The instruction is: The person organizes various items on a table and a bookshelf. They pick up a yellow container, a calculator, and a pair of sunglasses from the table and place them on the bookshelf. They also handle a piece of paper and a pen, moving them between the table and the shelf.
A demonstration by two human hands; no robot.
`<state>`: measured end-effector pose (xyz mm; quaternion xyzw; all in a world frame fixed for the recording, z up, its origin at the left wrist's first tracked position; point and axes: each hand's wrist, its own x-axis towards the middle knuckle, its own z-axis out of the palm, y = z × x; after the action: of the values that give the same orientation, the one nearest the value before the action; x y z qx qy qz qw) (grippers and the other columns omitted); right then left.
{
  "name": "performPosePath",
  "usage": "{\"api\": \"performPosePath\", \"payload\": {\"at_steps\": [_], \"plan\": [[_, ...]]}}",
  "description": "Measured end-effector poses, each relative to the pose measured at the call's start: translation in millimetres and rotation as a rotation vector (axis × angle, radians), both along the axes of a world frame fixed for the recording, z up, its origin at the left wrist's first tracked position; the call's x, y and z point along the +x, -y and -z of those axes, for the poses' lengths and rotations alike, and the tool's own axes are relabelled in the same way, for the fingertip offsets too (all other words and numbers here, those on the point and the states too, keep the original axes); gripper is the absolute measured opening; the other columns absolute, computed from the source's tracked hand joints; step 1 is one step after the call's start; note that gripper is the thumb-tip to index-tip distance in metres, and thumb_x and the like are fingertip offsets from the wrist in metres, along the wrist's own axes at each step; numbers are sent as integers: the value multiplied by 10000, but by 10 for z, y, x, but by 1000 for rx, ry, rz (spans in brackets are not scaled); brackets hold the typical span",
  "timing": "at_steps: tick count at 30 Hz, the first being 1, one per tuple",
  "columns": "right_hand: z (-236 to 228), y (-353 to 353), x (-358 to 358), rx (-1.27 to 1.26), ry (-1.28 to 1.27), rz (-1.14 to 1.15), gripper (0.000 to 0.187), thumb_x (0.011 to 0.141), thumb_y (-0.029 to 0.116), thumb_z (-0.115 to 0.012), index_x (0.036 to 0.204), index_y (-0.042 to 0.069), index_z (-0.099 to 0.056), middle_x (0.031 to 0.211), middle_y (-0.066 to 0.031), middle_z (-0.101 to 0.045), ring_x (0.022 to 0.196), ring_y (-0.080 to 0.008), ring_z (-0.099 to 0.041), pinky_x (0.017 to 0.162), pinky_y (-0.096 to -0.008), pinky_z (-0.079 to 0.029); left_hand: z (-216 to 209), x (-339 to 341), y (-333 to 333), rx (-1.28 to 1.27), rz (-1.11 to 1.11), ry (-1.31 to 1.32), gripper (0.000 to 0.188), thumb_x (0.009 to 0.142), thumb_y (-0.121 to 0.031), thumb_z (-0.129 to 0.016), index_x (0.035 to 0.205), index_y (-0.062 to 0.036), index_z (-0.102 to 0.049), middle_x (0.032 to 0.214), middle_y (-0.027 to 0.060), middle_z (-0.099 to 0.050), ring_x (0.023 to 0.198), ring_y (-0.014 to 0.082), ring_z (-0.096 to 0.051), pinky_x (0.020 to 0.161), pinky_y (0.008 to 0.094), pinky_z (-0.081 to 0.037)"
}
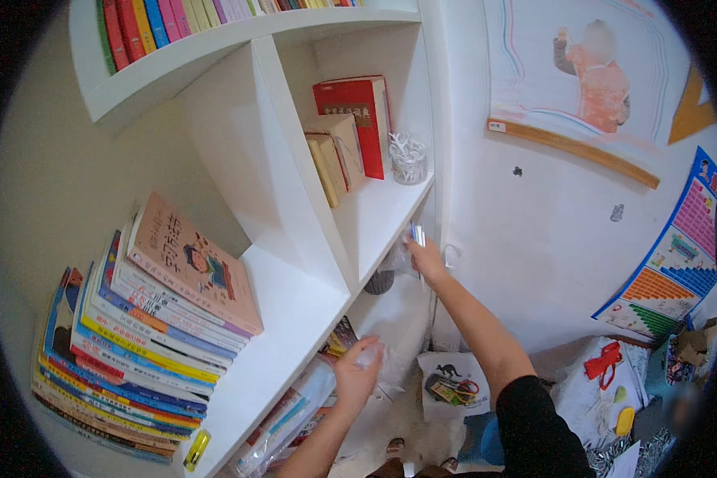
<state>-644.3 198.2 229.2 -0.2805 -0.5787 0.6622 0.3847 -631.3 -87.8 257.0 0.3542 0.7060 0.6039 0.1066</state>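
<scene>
Plastic, clear and crumpled, lies against our left hand, whose grip we cannot tell; beside the white shelf, our right hand pinches a small blue-and-white item.

White shelf: leaning books, small yellow item, red book, clear tub.

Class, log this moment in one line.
left hand: at clear plastic | right hand: holding small white-blue item | around: white shelf, books
</scene>
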Motion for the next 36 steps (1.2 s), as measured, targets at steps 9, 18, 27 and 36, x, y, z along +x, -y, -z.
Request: {"api": "performPosePath", "payload": {"at_steps": [9, 18, 27, 36], "plan": [[1178, -1130, -1231, 757, 320, 105, 412, 763, 234, -552, 1107, 8, -529, 1027, -222, -571, 928, -349, -563, 794, -391, -442, -146, -255, 9, -114, -58, -149, 181, 749, -102, -667, 911, -24, -636, 903, 74, -640, 842, 132, -584, 761, 251, -446], [1190, -1250, -1409, 1135, 380, -25, 512, 801, 324, -478, 1260, 114, -399, 1298, -118, -367, 1195, -291, -320, 989, -391, -254, -144, -184, -106, -133, -3, -106, 178, 757, -117, -661, 913, -32, -645, 905, 78, -646, 847, 128, -590, 749, 253, -459], [618, -412, -576, 878, 658, 178, 297, 673, 150, -591, 955, 56, -600, 810, -181, -614, 734, -351, -593, 654, -419, -483, -128, -234, -49, -134, -23, -133, 170, 759, -95, -654, 913, -25, -639, 901, 84, -642, 855, 136, -587, 775, 263, -452], [444, -358, -336, 798, 586, 186, 262, 686, 102, -549, 941, 84, -605, 800, -206, -598, 777, -368, -576, 657, -438, -464, -152, -101, -78, 32, -128, 213, 156, 768, -102, -643, 891, -8, -628, 842, 55, -628, 767, 126, -570, 722, 240, -439]]}}
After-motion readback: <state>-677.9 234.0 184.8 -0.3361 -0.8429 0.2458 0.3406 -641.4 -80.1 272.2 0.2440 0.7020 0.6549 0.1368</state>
